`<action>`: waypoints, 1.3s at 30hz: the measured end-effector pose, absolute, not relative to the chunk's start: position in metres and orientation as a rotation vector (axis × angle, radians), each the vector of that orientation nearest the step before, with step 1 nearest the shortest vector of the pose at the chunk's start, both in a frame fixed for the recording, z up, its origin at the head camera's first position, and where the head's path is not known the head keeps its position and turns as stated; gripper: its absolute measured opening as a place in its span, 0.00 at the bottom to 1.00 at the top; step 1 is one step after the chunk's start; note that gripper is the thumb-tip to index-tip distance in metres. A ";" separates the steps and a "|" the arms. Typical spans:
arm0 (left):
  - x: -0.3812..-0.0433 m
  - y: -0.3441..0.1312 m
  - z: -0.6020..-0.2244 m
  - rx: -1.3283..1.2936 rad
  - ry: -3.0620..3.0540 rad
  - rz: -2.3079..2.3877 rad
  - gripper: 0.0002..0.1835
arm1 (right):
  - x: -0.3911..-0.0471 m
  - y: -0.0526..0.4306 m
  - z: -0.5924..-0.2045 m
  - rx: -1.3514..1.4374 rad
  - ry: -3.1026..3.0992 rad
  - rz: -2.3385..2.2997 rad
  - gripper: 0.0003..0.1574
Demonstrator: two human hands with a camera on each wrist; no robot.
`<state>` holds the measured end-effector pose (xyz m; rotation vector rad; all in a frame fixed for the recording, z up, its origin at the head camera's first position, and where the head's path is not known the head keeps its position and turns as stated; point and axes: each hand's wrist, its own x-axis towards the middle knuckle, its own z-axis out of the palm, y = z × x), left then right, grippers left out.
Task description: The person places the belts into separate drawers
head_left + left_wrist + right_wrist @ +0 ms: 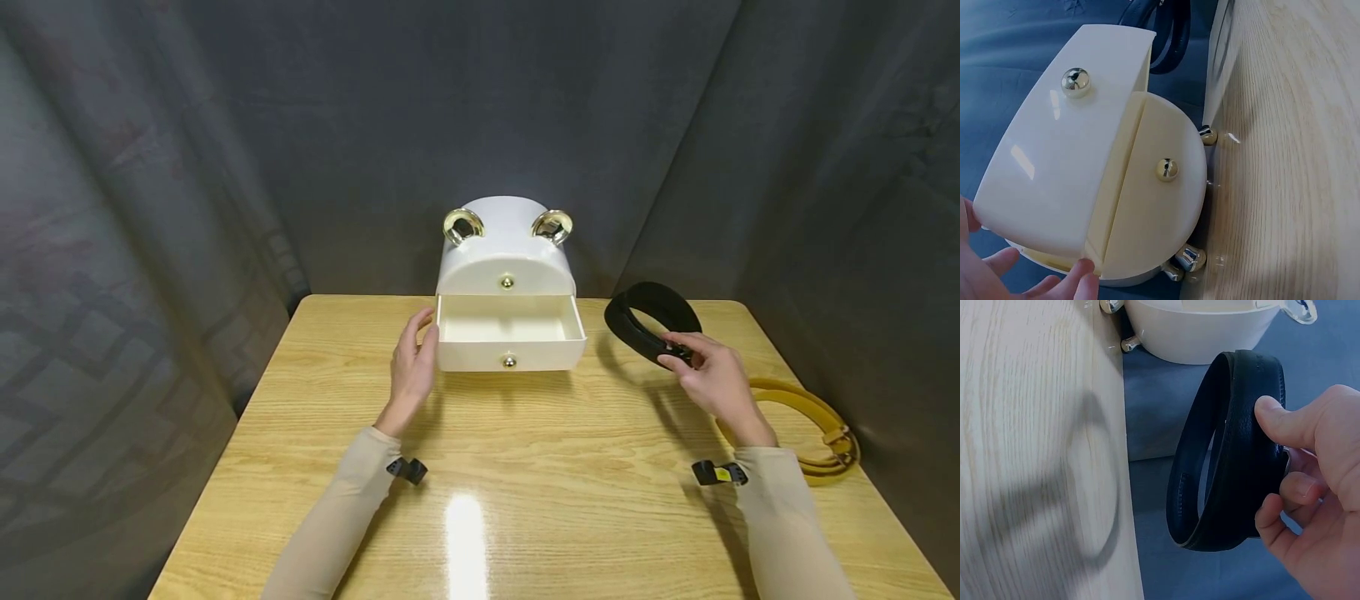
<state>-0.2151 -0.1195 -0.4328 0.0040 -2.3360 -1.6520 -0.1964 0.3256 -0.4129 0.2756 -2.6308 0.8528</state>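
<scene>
A white storage box (501, 225) with gold ear-like rings stands at the back of the table, its lower drawer (512, 357) pulled out, with bare drawer floor showing. My left hand (414, 364) is at that drawer's left side, fingers nearly straight; in the left wrist view the fingertips (1084, 267) lie at the drawer's edge, and whether they press it I cannot tell. Over the table to the right, my right hand (716, 379) pinches a coiled black belt (648, 310) between thumb and fingers. The right wrist view shows the belt (1244, 456) held as a loop, casting a shadow.
A coiled tan belt (813, 408) lies on the table's right side, partly behind my right forearm. The wooden table (570, 500) ends at a dark curtain (405, 125) hanging at the back and sides. The box's upper drawer, with a gold knob (507, 282), is closed.
</scene>
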 end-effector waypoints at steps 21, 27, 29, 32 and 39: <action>-0.224 -0.137 -0.434 -0.128 -2.331 -1.915 0.28 | -0.192 0.321 -0.406 0.297 -2.577 0.849 0.21; -0.225 -0.141 -0.432 -0.197 -2.346 -1.893 0.27 | -0.192 0.320 -0.406 0.321 -2.580 0.833 0.21; -0.226 -0.142 -0.433 -0.209 -2.348 -1.899 0.27 | -0.192 0.319 -0.405 0.325 -2.579 0.832 0.21; -0.228 -0.144 -0.433 -0.216 -2.350 -1.911 0.27 | -0.191 0.318 -0.403 0.329 -2.579 0.837 0.21; -0.229 -0.144 -0.434 -0.207 -2.349 -1.914 0.27 | -0.189 0.315 -0.399 0.336 -2.594 0.834 0.21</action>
